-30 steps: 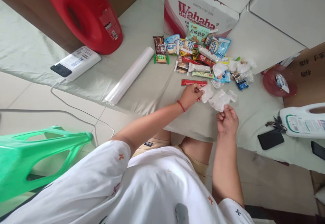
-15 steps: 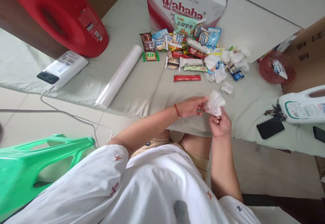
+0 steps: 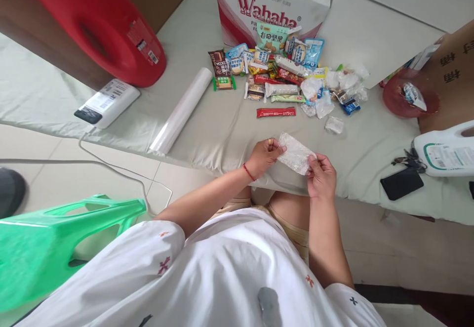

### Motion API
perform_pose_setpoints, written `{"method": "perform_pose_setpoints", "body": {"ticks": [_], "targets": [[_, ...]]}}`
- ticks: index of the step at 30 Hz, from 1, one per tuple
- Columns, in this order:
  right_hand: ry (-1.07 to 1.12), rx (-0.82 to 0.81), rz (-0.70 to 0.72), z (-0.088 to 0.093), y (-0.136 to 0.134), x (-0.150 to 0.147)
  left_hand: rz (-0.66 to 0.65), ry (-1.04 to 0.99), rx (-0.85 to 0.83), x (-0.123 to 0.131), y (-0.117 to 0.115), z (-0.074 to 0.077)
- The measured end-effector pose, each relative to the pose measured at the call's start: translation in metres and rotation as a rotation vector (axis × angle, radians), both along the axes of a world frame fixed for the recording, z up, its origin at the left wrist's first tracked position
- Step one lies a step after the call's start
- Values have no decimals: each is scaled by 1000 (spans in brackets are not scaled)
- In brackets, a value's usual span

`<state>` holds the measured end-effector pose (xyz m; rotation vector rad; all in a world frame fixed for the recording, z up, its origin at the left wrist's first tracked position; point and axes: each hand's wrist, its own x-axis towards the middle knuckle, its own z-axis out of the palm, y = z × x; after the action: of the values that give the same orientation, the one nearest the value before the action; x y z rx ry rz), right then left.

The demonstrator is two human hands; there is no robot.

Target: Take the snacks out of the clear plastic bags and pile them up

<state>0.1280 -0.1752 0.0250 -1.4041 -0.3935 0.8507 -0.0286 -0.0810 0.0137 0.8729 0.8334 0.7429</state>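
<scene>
A crinkled piece of clear plastic wrap [image 3: 296, 153] is stretched between my two hands above the front of the cloth-covered surface. My left hand [image 3: 263, 158], with a red bracelet at the wrist, pinches its left end between thumb and fingers. The right end is pinched by my right hand [image 3: 321, 175]. Whether anything lies inside the film I cannot tell. Just beyond my hands are a small wrapped bundle [image 3: 334, 125] and a red snack stick [image 3: 276, 112]. Behind them lies a pile of packaged snacks [image 3: 281, 77], with crumpled plastic-wrapped pieces [image 3: 312, 88] at its right.
A roll of plastic film [image 3: 181, 111] lies at the left, near a white power bank [image 3: 107, 103] and a red jug [image 3: 111, 35]. A Wahaha carton [image 3: 274, 6] stands behind. To the right are a reddish bowl [image 3: 398, 92], a white bottle [image 3: 446, 149] and a black wallet-like item [image 3: 402, 183].
The bunched plastic has been spread into a flatter strip and moved slightly left. My left hand, which had its fingers extended beside it, now pinches one end.
</scene>
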Motion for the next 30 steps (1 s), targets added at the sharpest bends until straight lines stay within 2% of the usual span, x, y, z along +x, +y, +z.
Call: {"method": "perform_pose_setpoints", "body": {"ticks": [3, 6, 9, 11, 14, 15, 17, 19, 21, 23, 25, 27, 30], "targets": [[-42, 10, 2, 3, -5, -6, 41, 7, 7, -4, 1, -2], [-176, 24, -41, 7, -14, -11, 65, 8, 24, -12, 0, -5], [-482, 11, -151, 12, -23, -10, 187, 67, 58, -21, -8, 0], [-796, 8, -178, 14, -28, -10, 114, 74, 44, -24, -16, 9], [-1221, 86, -34, 13, -30, -18, -183, -11, -59, -21, -27, 21], [-1310, 125, 38, 11, -30, -22, -216, -35, -91, -19, -29, 23], [-1387, 169, 186, 8, -31, -32, -160, -50, -98, -16, -29, 22], [-1335, 169, 270, 6, -35, -39, -97, -38, -39, -17, -27, 18], [-1146, 114, 228, 5, -41, -38, -120, -39, 14, -24, -26, 14], [-808, 16, 104, 5, -46, -32, -186, -61, 7, -33, -26, 11], [-399, -82, 67, 7, -48, -24, -230, -91, -30, -41, -29, 9], [-71, -147, 171, 10, -45, -19, -288, -119, -70, -45, -31, 9], [124, -198, 332, 15, -37, -19, -426, -105, -74, -48, -34, 9]]}}
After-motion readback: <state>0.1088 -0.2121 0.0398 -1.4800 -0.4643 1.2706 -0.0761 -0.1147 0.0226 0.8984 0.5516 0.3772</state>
